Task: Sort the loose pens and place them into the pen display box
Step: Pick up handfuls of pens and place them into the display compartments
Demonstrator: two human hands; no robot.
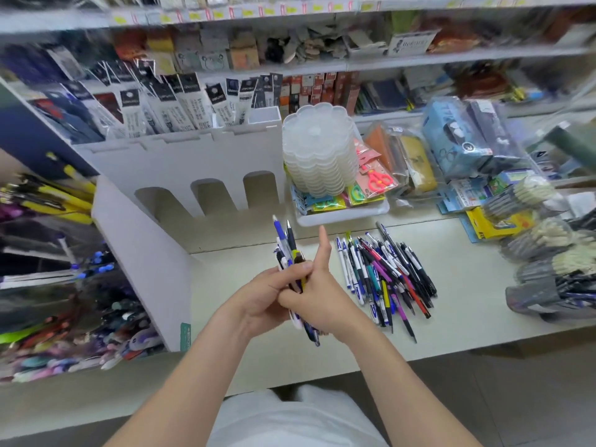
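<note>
A pale counter runs across the middle of a shop, with a strip of grey floor below its front edge at the right. Behind the counter's back edge stand white shelves, several tiers high, crowded with packaged goods and blurred toward the top. Yellow and red price tags line the rim of the topmost shelf. At the left a dark blue panel stands beside the shelving. The light is even and bright, with no strong shadows.

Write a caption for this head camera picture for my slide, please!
Both hands, left hand and right hand, grip a bundle of pens beside the loose pen pile.
</note>
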